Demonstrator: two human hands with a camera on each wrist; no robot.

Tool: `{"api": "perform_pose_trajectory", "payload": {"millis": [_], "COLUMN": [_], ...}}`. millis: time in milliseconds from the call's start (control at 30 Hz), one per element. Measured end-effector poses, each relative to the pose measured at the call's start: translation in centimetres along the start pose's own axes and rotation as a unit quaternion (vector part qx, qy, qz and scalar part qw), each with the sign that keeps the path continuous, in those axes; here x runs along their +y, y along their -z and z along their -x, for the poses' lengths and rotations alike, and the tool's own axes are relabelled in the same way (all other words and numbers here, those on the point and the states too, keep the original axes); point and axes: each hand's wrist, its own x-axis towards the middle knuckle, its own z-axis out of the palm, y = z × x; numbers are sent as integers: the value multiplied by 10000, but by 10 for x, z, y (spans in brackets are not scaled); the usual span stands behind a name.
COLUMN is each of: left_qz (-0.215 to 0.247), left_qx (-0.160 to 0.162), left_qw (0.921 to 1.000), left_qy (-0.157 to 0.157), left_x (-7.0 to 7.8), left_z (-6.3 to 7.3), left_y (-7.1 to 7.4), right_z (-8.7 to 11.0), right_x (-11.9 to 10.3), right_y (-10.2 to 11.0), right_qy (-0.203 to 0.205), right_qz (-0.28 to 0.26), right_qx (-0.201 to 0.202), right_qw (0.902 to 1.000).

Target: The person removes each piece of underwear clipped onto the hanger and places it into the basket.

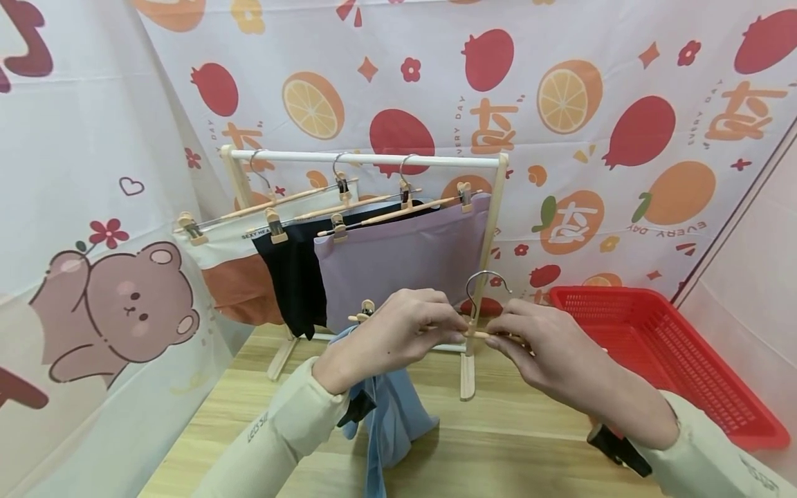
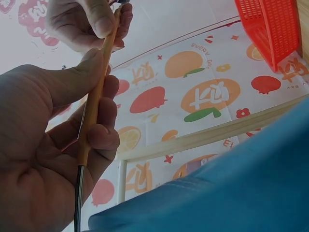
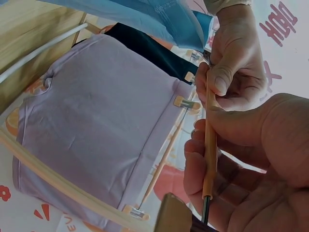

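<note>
In the head view my left hand (image 1: 398,328) and right hand (image 1: 548,339) come together in front of the rack. Between them they hold a clip hanger (image 1: 478,335) by its wooden bar, fingers curled around it and thumbs along it. The metal hook rises above the fingertips. From the hanger's left clip (image 1: 367,308) hangs a light blue garment (image 1: 395,415), partly behind my left forearm. Close to the right wrist camera is a blurred wooden clip (image 3: 171,215). The wrist views show the bar running through both hands.
A small rack (image 1: 386,159) stands behind my hands on the wooden table (image 1: 510,443). Lilac shorts (image 1: 405,256), a black garment (image 1: 299,270) and a white-and-rust garment (image 1: 239,283) hang from it on clip hangers. To the right is a red plastic basket (image 1: 697,353).
</note>
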Motion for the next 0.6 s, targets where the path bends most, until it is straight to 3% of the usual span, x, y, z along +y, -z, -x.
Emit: {"api": "perform_pose_trajectory", "payload": {"millis": [600], "left_qz": [-285], "left_qx": [186], "left_qw": [9994], "left_qy": [-87], "left_x": [2], "left_z": [0], "left_y": [4], "right_z": [-2], "right_x": [1], "right_y": [-2], "right_qy": [593], "right_qz": [7], "right_qx": [624], "right_qw": [9963]}}
